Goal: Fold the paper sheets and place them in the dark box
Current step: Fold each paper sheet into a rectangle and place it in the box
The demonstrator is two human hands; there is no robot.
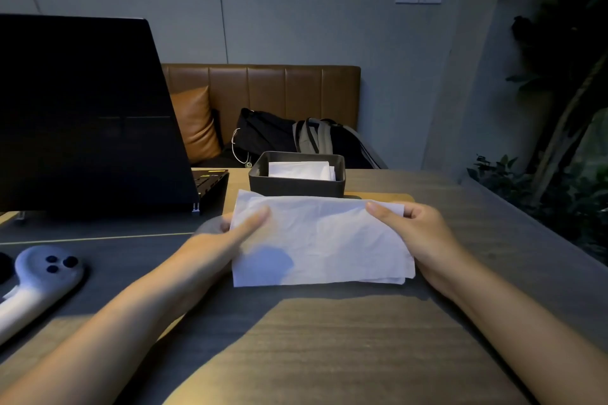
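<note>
Left hand point(230, 233) pinches the paper sheet point(320, 240) at its left edge, right hand point(418, 233) at its right, stretching it flat above the table point(329, 339) for folding; the dark box point(297, 174), already holding folded sheets, waits just behind.

The paper sheet point(320, 240) lies on the table point(345, 339), the box point(296, 181) just behind it, the laptop point(85, 115) to the left.

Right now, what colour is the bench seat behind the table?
Tan brown with stitched vertical panels, the bench seat shows in the head view.
</note>
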